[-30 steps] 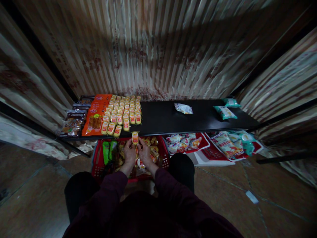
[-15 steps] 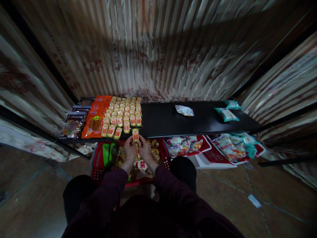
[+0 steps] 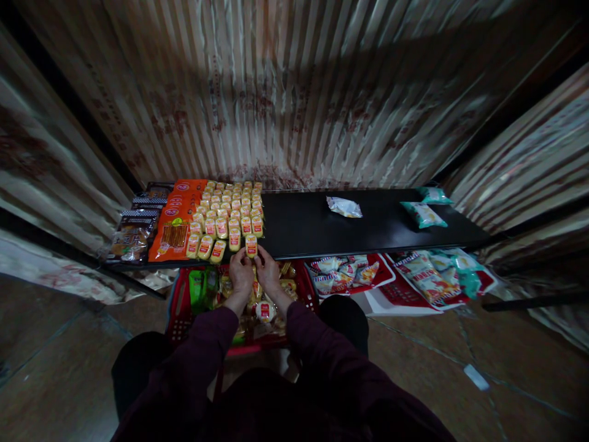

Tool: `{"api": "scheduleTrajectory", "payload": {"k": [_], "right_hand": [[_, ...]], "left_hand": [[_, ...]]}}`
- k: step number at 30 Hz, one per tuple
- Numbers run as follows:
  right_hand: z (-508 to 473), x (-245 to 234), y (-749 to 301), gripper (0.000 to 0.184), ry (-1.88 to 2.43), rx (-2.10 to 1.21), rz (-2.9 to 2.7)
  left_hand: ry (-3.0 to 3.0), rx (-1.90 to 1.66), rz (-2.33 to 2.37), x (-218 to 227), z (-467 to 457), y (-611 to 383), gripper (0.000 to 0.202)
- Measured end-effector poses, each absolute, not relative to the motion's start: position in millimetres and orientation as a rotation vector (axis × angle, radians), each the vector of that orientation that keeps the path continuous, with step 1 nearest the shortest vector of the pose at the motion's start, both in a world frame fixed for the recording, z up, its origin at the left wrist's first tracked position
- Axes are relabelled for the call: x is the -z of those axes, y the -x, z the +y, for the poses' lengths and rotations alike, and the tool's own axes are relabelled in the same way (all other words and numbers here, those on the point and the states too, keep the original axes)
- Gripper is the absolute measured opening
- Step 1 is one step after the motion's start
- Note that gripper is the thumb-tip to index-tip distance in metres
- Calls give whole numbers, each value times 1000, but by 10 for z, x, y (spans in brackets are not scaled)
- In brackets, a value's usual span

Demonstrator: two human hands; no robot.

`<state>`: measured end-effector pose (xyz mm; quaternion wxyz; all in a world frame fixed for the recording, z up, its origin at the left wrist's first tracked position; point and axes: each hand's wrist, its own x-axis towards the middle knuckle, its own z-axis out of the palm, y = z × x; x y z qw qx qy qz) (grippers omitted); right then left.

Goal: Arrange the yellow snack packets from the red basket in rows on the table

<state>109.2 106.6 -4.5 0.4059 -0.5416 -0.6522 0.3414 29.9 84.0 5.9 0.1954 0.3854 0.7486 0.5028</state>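
Note:
My left hand (image 3: 241, 272) and my right hand (image 3: 267, 270) are closed on a small yellow wrapped snack cake (image 3: 251, 246) with a red-and-white label, one hand on either side of its lower end. The cake is at the front edge of the black shelf (image 3: 299, 230), at the right end of the front row. Beside and behind it stand rows of similar yellow wrapped cakes (image 3: 221, 228). Below my hands, a red basket (image 3: 184, 316) holds more yellow packets, a round white-and-red packet (image 3: 265, 311) and green packets (image 3: 197, 288).
Left of the cakes lie orange snack bags (image 3: 175, 215) and dark clear-fronted packs (image 3: 131, 233). A white packet (image 3: 344, 207) and teal packets (image 3: 424, 215) lie further right. Red baskets of snack bags (image 3: 343, 273) sit under the shelf's right half. Striped sheeting (image 3: 294, 92) hangs behind.
The snack cake and both hands have moved slightly forward, bringing the cake closer to the front row. The view has shifted a little.

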Motion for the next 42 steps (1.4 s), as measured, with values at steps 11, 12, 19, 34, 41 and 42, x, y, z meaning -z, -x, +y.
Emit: {"api": "scheduleTrajectory", "payload": {"k": [11,12,19,34,41,42], "right_hand": [[1222,23,-1030,40,1376,-850,-1649],[1225,25,-1024,40,1382,-848,-1648],[1255,26,-1015,42,1421,-817,-1673],[1419,75,-943,41,1421,-752,-1673],[1467,108,-911,41,1469,-766,-1698],[1469,115,-907,42,1468,-760,-1707]], "left_hand": [[-1037,-1469,2043,56,1003,-281,39],[-1034,-1461,2051,44,1004,-283,39],[-1005,-1427,2120,-50,990,-300,32],[-1229,-1182,2251,-280,981,-284,40],[-1254,-1041,2298,-351,990,-272,41],[-1258,-1034,2302,-356,991,-269,42]]}}
